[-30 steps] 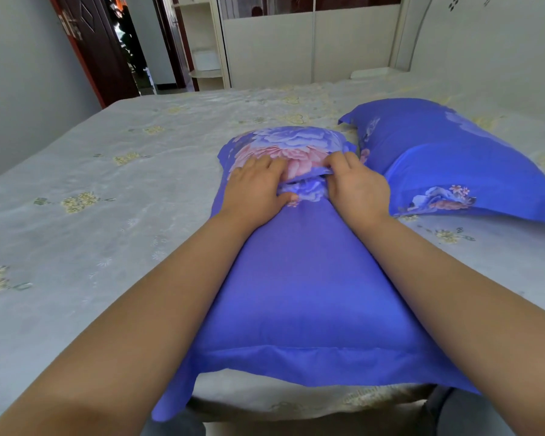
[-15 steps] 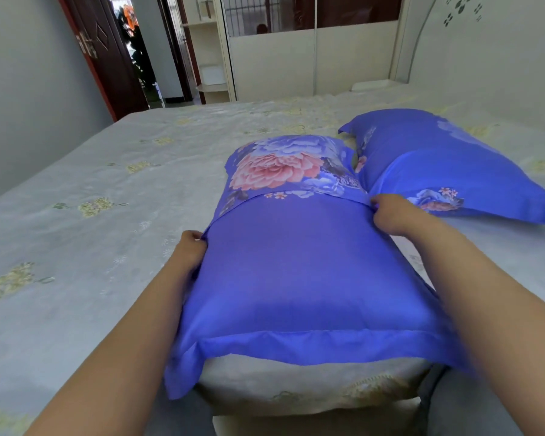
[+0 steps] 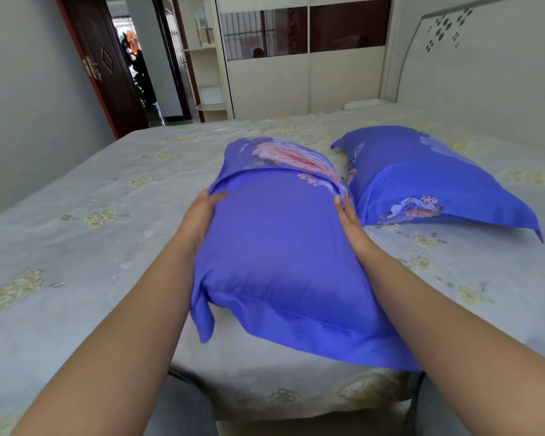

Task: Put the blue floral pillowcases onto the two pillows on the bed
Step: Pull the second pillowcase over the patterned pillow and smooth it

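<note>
At the near edge of the bed (image 3: 76, 247), a pillow in a blue floral pillowcase (image 3: 280, 247) lies lengthwise, its flanged near end overhanging the mattress edge and its far end, printed with a large pink flower, pointing toward the far wall. The left hand (image 3: 199, 218) presses flat against the left side of this near pillow, just below the overlapping envelope flap; its fingers (image 3: 216, 196) are extended and held close together, the tips resting on the blue fabric at the flap's edge, palm cupped along the pillow's side. The right hand (image 3: 348, 218) mirrors it on the right side, fingers straight and together, laid edge-on against the cloth with only the thumb side showing; whether any fabric is pinched beneath it cannot be told. Both hands thus bracket the pillow between them, neither curled into a closed grasp. Both forearms are bare and reach in from the near corners. A second pillow (image 3: 428, 180), already cased in the same blue floral fabric, lies to the right and slightly farther away, just beside the first at their far corners. The bed carries a pale grey sheet with yellow flower motifs. Beyond it stand a cream wardrobe (image 3: 296, 73), a dark wooden door (image 3: 107, 73) at far left, and a white headboard (image 3: 485, 58) at right.
</note>
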Motion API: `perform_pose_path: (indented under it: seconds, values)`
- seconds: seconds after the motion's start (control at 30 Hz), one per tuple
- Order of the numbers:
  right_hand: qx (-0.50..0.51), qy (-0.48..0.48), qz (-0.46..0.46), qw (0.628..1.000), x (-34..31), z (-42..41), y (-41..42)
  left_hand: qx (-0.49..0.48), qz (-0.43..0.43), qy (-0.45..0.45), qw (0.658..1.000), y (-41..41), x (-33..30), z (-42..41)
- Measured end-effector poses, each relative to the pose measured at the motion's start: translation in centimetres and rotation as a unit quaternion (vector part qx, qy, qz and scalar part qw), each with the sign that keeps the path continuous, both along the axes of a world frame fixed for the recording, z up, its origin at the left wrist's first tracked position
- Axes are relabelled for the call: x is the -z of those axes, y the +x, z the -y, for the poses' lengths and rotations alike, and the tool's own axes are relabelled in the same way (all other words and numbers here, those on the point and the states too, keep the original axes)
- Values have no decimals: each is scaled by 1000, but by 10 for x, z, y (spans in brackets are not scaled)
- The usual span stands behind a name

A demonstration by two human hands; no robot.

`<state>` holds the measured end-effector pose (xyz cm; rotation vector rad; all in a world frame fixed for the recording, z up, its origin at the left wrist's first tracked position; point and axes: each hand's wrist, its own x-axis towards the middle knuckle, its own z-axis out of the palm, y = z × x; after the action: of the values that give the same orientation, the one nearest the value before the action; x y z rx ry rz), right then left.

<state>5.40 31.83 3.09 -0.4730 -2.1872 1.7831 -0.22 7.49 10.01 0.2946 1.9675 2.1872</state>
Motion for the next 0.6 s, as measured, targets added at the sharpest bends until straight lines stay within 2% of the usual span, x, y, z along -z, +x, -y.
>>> perform_pose_path:
  seconds: [0.03, 0.1, 0.2, 0.27, 0.37, 0.43, 0.47, 0.5, 0.53, 0.57, 0.6]
  values:
    - [-5, -71, -18, 997, -5, 11, 0, -2, -37, -3, 999, -1, -26, -1]
    - [-38, -208, -31, 977, -7, 35, -2, -24, -127, -65, 989, 0, -85, -4]
    - [-137, -238, 5, 962, -6, 69, -3, -25, -244, -211, 946, 15, -164, -26]
    - [-164, -251, 10, 954, -8, 74, -1, 17, -281, -313, 907, 27, -183, -49]
    - [-68, -289, -19, 955, -1, 35, 2, 149, -218, -302, 916, 20, -138, -70]
    - [14, -321, -31, 946, 2, -8, 17, 159, -197, -360, 898, 8, -79, -76]
    - [61, -345, -44, 936, -1, -33, 24, 153, -221, -445, 854, 3, -49, -76]
    - [97, -349, -57, 930, -6, -58, 31, 141, -257, -533, 794, -2, -20, -79]
    - [122, -322, -65, 937, -13, -77, 32, 123, -286, -591, 744, -2, 3, -83]
    - [133, -274, -64, 950, -26, -93, 34, 115, -302, -614, 720, 1, 18, -89]
    - [144, -203, -57, 967, -39, -101, 32, 121, -313, -616, 712, 7, 27, -98]
